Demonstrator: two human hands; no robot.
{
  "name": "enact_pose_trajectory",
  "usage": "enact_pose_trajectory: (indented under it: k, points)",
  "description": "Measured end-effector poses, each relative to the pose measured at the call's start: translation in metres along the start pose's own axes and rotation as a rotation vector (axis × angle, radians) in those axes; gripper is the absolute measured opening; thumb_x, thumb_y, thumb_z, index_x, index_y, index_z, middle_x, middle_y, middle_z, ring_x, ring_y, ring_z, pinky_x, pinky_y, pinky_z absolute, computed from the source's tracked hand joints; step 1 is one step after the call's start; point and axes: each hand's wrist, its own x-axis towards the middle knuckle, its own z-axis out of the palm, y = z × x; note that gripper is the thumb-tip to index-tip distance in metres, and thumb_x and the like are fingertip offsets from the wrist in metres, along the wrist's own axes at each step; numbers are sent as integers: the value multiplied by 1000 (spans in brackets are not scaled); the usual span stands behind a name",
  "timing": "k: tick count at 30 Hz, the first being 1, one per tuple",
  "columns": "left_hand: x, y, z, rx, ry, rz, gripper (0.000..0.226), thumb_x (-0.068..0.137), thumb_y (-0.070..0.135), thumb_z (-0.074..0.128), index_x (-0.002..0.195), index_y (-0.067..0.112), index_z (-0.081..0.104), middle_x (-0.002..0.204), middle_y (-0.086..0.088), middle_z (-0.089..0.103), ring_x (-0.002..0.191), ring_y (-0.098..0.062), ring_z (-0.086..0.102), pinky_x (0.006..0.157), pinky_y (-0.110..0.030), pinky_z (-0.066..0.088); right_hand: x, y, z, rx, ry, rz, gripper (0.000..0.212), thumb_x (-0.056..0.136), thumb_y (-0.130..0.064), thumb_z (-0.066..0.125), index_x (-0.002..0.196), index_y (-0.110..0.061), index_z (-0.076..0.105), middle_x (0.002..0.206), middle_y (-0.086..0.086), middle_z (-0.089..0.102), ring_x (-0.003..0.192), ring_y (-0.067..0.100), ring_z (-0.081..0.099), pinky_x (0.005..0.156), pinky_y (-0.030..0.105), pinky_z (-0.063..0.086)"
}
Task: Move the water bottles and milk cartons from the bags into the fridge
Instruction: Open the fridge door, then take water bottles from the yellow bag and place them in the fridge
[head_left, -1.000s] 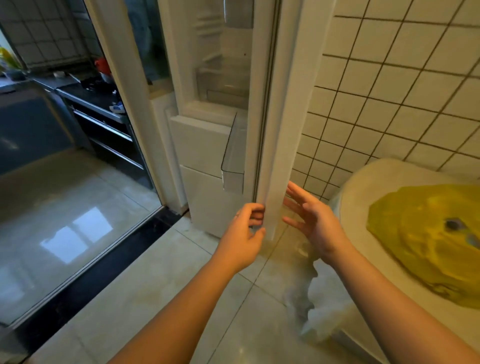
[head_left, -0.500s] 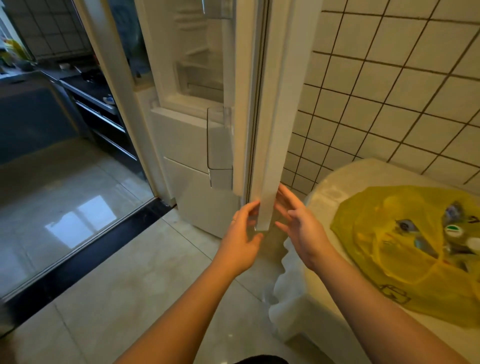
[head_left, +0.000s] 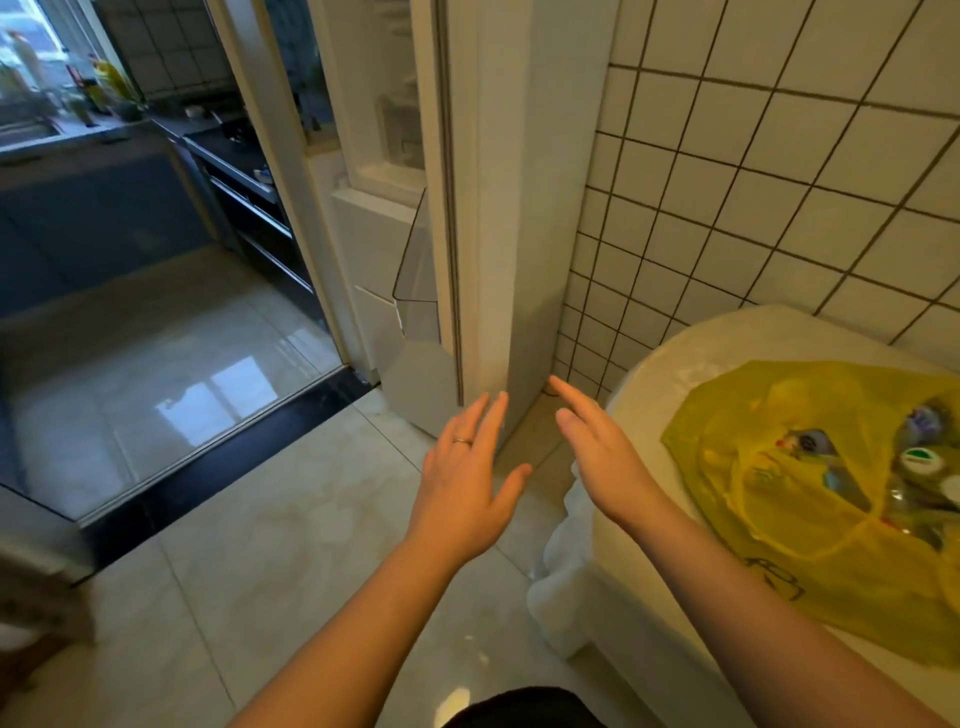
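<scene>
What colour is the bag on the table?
Translucent yellow bag, with bottles showing through it; the head view shows it.

At three o'clock a translucent yellow bag (head_left: 753, 519) covers a white table (head_left: 675, 353). At twelve, the fridge door (head_left: 519, 208) is white. Wall (head_left: 779, 182): white squares, dark grout. Floor (head_left: 285, 545): glossy beige.

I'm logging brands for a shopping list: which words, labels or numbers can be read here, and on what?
No text is legible.
Translucent yellow plastic bag: black print near its lower edge, too blurred to read.
Round green-and-white label inside the bag: too small to read.
White fridge door: no text seen.
</scene>
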Motion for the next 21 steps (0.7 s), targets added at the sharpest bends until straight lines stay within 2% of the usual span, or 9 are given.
enact_pose_trajectory:
  k: [4,8,11,16,21]
  points:
    - [-21,18,25,153,-36,57,69,93,68,26,153,46,-2,164,11,-4,151,-18,-10,119,-42,5,-33,34,-26,-223,49,-21,52,97,-49,36,147,-38,33,156,-12,31,143,3,25,119,31,22]
    - [-30,36,49,176,-151,118,70,91,74,17,153,46,3,164,11,-5,150,-17,-13,120,-45,4,-71,62,-57,-406,77,0,53,99,-38,49,149,-37,31,157,-11,29,144,4,22,119,30,20]
    - [-29,52,68,195,-252,191,69,91,74,18,153,46,4,164,11,-5,150,-17,-13,119,-42,-1,-97,79,-79,-584,136,53,57,97,-44,48,150,-35,31,158,-7,29,146,13,23,118,34,20]
    - [-11,82,108,172,-372,358,70,90,76,14,153,46,11,164,11,1,151,-19,-7,119,-43,1,-137,104,-114,-752,238,189,64,90,-57,34,147,-28,39,153,2,39,142,25,34,110,52,35]
    - [22,122,150,165,-446,507,70,90,71,21,153,41,19,165,7,8,151,-23,-1,119,-45,9,-166,121,-149,-798,380,285,60,89,-49,42,142,-23,48,146,4,48,136,28,43,103,53,42]
